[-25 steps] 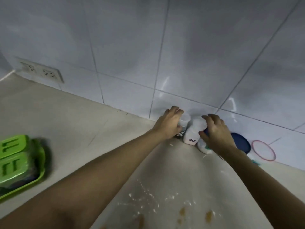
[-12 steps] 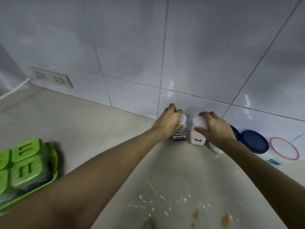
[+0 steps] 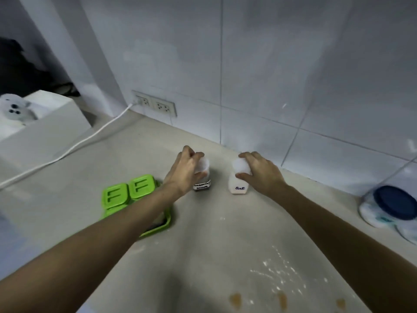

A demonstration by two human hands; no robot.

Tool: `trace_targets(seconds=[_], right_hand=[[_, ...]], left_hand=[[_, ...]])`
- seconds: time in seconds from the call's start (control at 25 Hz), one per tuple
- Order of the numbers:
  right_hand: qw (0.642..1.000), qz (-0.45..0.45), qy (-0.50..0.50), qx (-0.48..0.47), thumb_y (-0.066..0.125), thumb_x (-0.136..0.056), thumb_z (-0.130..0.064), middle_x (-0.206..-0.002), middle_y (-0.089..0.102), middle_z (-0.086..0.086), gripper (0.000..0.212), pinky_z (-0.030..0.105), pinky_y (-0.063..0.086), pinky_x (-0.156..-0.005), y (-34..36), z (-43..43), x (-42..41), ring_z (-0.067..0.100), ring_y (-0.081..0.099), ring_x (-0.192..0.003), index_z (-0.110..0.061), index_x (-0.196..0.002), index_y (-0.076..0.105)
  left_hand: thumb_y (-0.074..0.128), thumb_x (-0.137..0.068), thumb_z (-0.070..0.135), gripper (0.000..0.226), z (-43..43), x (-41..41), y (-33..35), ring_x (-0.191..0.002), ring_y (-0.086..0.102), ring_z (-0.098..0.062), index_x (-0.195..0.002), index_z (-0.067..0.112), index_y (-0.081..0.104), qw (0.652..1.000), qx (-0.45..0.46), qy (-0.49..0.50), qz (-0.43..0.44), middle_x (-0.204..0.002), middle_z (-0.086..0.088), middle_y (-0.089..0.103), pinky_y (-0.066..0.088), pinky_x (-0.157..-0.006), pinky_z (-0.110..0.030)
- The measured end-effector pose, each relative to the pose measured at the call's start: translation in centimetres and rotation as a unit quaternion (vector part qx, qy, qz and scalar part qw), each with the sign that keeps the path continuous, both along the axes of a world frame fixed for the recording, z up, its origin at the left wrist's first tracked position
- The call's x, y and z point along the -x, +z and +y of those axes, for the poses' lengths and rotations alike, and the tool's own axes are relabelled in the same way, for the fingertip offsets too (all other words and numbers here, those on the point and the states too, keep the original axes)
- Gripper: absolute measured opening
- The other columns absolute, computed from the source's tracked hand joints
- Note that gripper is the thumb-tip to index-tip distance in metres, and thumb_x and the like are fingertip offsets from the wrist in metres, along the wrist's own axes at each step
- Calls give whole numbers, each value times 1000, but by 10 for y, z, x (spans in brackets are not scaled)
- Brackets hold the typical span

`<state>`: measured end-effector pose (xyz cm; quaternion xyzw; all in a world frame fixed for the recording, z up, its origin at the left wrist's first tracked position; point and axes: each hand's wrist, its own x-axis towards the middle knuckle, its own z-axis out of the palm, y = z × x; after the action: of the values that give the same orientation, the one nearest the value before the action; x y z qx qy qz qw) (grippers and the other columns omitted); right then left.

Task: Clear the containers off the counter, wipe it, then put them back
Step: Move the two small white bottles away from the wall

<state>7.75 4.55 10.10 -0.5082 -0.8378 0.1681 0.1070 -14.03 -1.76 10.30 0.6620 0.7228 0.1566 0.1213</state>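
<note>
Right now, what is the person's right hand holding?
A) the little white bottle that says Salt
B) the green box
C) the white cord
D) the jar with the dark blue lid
A: the right hand is wrapped over the cap of the white Salt bottle, while the green box, the blue-lidded jar and the white cord lie untouched.

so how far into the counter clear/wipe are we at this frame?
Early, clearing stage. In hand: left hand grips a small labelled jar, right hand grips the Salt shaker, both away from the wall. Left: the blue-lidded container still sits by the wall; white spill and brown spots show the counter isn't wiped.
</note>
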Motion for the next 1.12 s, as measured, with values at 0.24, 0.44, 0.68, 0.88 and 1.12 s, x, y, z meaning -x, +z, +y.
trace_targets(seconds=[0.24, 0.44, 0.68, 0.88, 1.12], right_hand=[[998, 28, 59, -4, 62, -86, -36, -133, 49, 6, 56, 38, 43, -96, -9, 1, 106, 29, 50, -120, -21, -135, 41], [994, 49, 94, -9, 63, -86, -33, -134, 50, 5, 57, 34, 41, -98, -27, 4, 143, 26, 50, -120, -21, -137, 42], [990, 54, 125, 21, 64, -85, -36, -133, 49, -2, 63, 34, 45, -92, -30, 14, 138, 21, 53, -113, -29, -141, 37], [989, 5, 139, 48, 62, -86, -34, -142, 39, 5, 83, 41, 50, -89, -31, 7, 103, 25, 57, -107, -26, -150, 10], [995, -44, 87, 29, 53, -92, -34, -142, 42, 1, 59, 38, 48, -94, -30, -11, -17, 21, 54, -119, -21, -143, 29]], left_hand=[[63, -87, 29, 48, -22, 67, -9, -113, 46, -33, -131, 13, 50, 999, -3, 26, 19, -124, -14, 40, 45, -96, -42], [67, -85, 30, 52, -28, 96, -21, -111, 50, -31, -133, 18, 50, 999, -7, 44, -26, -124, -12, 41, 43, -99, -34], [67, -84, 33, 55, -18, 98, -25, -117, 46, -30, -134, 19, 50, 999, -14, 26, -43, -126, -12, 41, 39, -102, -31], [31, -84, 66, 69, -16, 91, -17, -123, 40, -26, -131, 20, 52, 997, -73, 26, -22, -132, -8, 42, 37, -105, -41], [26, -94, 50, 53, 8, 2, -3, -124, 41, -25, -118, 17, 58, 992, -120, -34, -15, -132, -7, 47, 34, -102, -39]])
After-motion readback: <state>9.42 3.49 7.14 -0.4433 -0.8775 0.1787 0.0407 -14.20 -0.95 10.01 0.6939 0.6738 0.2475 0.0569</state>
